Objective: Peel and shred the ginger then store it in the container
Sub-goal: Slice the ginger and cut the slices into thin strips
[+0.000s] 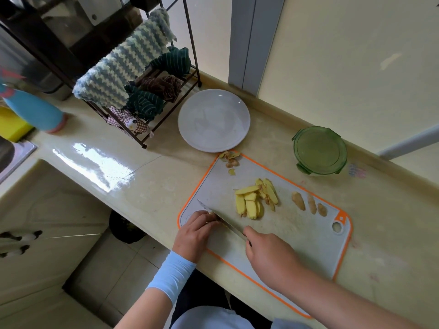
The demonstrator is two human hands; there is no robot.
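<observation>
Head view: right grip clasps the slim steel knife; left grip pinches a ginger nub at the blade. Smooth yellow ginger slices lie mid-board — round green container on the glossy counter.

A round white ceramic plate sits at upper centre on the glossy beige stone table. Left of it, a dark metal rack holds a blue-and-white zigzag cloth. A blue bottle stands far left.
</observation>
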